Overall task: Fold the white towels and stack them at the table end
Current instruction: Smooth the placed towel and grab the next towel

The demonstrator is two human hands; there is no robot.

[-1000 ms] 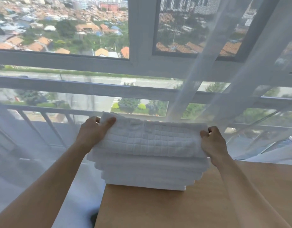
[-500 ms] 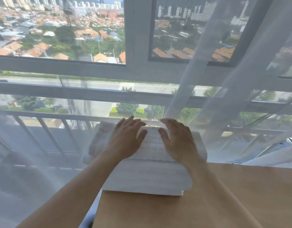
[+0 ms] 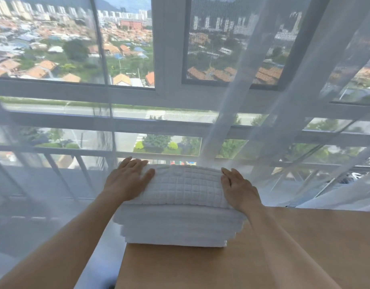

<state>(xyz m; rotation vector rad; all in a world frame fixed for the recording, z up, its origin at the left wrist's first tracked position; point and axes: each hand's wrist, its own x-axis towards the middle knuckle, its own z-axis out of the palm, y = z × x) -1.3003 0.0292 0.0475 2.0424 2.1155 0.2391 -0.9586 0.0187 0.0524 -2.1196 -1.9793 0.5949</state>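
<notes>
One stack of white towels (image 3: 180,222) stands in the lower centre of the frame, on the far left corner of the wooden desk (image 3: 263,257); the exact number of layers I cannot count. Two hands lie flat with straight fingers on the top towel (image 3: 184,184): the left hand (image 3: 127,180) at its left end, the right hand (image 3: 238,188) at its right end. One sheer curtain (image 3: 284,101) hangs behind.

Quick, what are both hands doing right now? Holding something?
Left hand: open, fingers flat on the left end of the top towel.
Right hand: open, fingers flat on the right end of that towel. Neither grips it.
</notes>
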